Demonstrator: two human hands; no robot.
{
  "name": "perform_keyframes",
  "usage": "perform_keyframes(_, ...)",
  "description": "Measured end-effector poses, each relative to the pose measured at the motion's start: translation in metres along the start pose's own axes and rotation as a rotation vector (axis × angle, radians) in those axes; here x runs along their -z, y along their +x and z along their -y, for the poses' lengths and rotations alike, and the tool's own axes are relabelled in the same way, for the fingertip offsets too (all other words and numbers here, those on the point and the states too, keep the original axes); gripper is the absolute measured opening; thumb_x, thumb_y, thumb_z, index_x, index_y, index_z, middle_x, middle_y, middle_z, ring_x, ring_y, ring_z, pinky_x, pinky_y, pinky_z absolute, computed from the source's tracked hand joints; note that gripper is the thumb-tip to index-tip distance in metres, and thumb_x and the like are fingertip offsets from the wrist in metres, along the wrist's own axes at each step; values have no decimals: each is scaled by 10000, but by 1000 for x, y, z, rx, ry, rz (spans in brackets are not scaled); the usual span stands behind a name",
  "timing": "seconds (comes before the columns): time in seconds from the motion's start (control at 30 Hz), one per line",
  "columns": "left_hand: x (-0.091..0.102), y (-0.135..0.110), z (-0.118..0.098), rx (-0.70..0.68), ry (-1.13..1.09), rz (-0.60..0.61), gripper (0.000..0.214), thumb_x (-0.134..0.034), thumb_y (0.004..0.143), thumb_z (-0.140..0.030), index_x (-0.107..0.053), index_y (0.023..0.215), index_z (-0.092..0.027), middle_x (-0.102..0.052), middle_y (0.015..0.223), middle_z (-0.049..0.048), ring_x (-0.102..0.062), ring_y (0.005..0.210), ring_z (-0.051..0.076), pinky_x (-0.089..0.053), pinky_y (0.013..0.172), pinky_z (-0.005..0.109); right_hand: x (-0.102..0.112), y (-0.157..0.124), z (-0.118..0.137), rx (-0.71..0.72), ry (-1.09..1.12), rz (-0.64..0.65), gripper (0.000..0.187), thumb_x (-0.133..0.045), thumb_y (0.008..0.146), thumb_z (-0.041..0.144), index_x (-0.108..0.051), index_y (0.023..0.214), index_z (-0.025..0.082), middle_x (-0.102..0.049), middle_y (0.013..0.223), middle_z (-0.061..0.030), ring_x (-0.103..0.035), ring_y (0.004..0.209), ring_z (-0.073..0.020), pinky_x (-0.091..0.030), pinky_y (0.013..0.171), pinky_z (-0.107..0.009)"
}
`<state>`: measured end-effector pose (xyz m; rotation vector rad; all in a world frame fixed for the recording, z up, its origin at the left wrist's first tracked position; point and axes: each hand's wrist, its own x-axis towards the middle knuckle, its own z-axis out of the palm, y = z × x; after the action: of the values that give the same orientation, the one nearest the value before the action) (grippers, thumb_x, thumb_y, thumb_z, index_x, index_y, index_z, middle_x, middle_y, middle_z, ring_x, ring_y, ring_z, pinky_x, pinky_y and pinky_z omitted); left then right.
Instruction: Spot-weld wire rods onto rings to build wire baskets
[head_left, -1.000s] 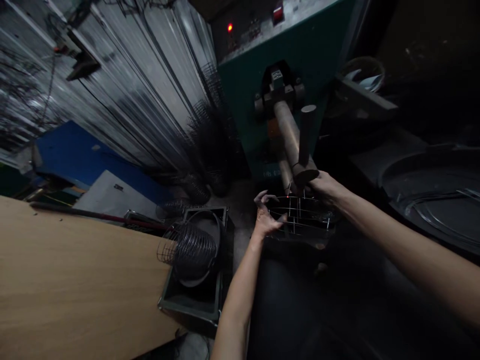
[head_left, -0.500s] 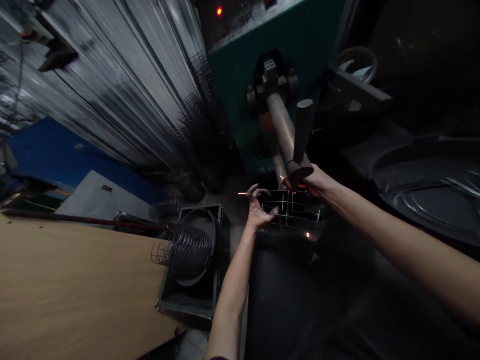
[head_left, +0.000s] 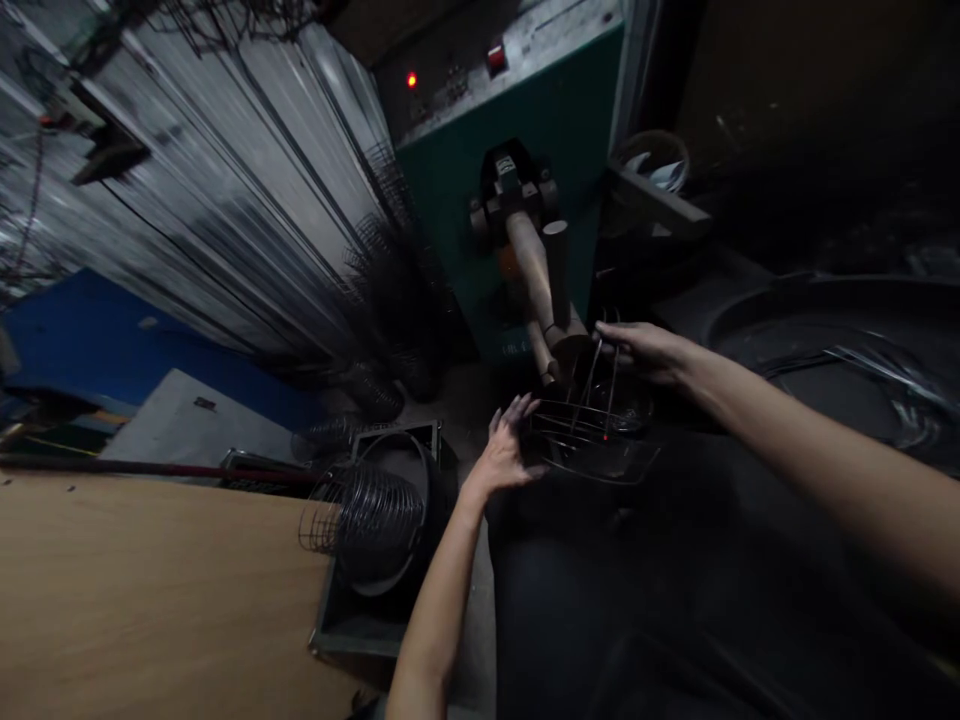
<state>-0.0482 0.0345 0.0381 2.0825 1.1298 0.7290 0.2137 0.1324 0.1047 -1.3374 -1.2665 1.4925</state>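
Just in front of the spot welder's electrode arms (head_left: 529, 260), a wire frame (head_left: 577, 468) of thin, slightly curved metal rods is held up. My left hand (head_left: 506, 450) grips its left end between thumb and curled fingers. To the right, my right hand (head_left: 645, 345) pinches two thin metal wires (head_left: 613, 390) that slant down across the frame. Whether these wires are joined to it I cannot tell. A tiny red glowing spot shows near their lower end. The dark background hides part of the frame.
The green welding machine (head_left: 442, 180) with a red lamp stands ahead. Left of my arm, a bin (head_left: 322, 625) carries a stack of wire rings (head_left: 379, 505). A wooden board (head_left: 150, 590) lies at lower left. A dark round tub (head_left: 735, 310) with wires stands right.
The sparks at the electrodes are gone. The frame has come down and tilted away from the tips. My right hand has moved out from behind the electrode arm, now showing two wires in it.
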Motion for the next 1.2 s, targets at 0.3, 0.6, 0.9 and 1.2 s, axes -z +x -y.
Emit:
perform_keyframes(0.3,-55,17,-90,301,-454,-190,395,-485,902,-460,-675,1045,-144,-713,890,71,-648,843,174,-497,820,291,-77,-126,-98,310,-682,176,245,-448,838,204,-685,848,144,-672,874,-142,-651,885,-264,-516,847,-382)
perform_keyframes(0.6,-23,-5,-112,159,-366,-87,418,-500,889,-484,-729,858,-135,-651,734,28,-555,678,109,-423,654,207,56,-143,-29,770,-895,-87,429,-378,967,383,-581,1295,196,-572,1294,-120,-564,1153,-257,-473,957,-430)
perform_keyframes(0.9,-10,-2,-94,396,-498,-43,520,-528,829,-593,-701,884,-106,-391,511,-55,-297,439,47,-255,453,185,28,-138,-59,774,-1071,-114,508,-297,990,426,-694,1103,128,-688,905,-113,-674,776,-225,-508,614,-293)
perform_keyframes(1.2,-66,-27,-48,354,286,37,393,-424,927,-198,-576,1290,-203,-675,974,77,-615,908,183,-453,816,258,12,-141,-109,360,-1285,135,496,-277,981,338,-540,1349,132,-643,1170,-128,-654,953,-296,-538,745,-367)
